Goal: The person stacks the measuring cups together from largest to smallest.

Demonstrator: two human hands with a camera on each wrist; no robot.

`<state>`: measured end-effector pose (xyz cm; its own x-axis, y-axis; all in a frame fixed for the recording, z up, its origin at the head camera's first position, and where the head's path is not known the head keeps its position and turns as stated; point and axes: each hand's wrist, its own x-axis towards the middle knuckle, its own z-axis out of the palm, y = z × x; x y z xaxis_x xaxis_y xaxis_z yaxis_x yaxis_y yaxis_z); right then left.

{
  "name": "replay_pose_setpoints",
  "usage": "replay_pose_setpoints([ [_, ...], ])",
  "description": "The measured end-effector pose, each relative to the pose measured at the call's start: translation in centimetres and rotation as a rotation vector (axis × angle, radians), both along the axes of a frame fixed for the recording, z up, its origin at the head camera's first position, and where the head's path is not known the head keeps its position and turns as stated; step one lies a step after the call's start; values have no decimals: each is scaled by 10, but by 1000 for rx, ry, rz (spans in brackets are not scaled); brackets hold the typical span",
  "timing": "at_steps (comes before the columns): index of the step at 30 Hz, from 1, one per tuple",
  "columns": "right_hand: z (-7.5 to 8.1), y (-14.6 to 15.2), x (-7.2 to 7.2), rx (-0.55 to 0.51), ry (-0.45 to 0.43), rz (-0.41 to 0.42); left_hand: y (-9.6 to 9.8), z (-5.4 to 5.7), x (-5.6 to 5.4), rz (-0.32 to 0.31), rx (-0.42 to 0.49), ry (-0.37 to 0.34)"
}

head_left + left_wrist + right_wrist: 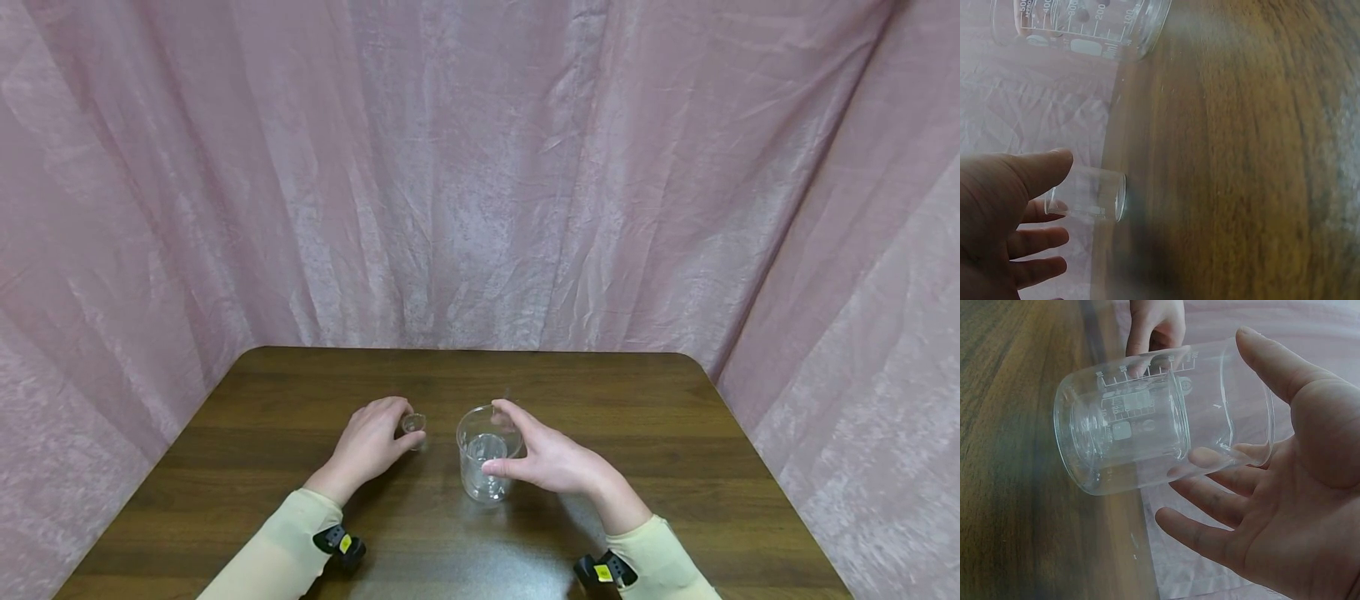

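Observation:
On the table stands a large clear glass beaker point(472, 479) with white measuring marks. A medium glass beaker point(1141, 419), also marked, sits upright inside it. My right hand point(558, 458) holds the large beaker near its rim, thumb on the near side and fingers round the far side. To the left, a small clear glass beaker point(1088, 195) stands upright on the table. My left hand point(371, 442) pinches its upper part between thumb and forefinger, while the other fingers are loosely bent beyond it.
The brown wooden table point(285, 400) has rounded far corners. Pink curtains point(480, 208) hang behind it and along the sides. A wrist camera point(341, 543) is strapped to the left sleeve, another wrist camera point(604, 572) to the right.

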<state>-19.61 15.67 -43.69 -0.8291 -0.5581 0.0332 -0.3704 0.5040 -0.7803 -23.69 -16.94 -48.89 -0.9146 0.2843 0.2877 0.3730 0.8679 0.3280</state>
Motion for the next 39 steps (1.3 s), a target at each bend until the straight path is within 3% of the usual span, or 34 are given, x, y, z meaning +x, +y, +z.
replay_pose_setpoints([
  [22,1,1,1,-2,-18,-4,5,6,5,-31,19,17],
  [39,1,0,-1,-6,-7,5,15,20,13,-68,54,32],
])
